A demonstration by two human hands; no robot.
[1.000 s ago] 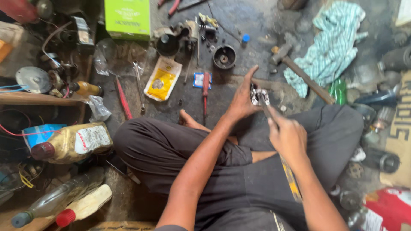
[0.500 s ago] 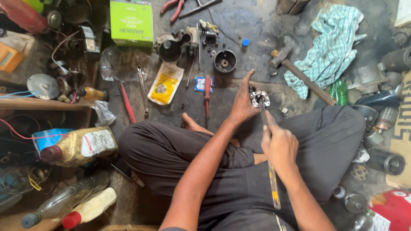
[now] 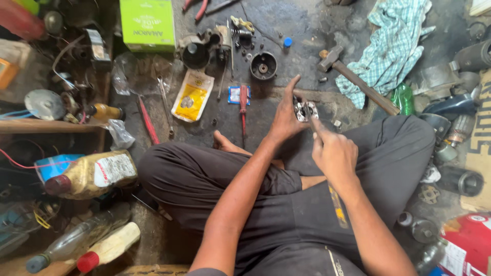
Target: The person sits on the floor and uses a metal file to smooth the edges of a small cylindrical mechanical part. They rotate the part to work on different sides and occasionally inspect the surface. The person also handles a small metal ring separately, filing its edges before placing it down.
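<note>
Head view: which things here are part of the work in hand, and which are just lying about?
In hand:
left hand holding the small metal part
right hand, finger at that part

Lying about:
hammer
checked cloth
red-handled screwdriver
green box
yellow packet
round black housing
oil bottle

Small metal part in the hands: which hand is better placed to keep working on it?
Right, probably. The left hand cradles the small metal part, so its grip is taken. The right hand has a finger pointing into it, free to work.
</note>
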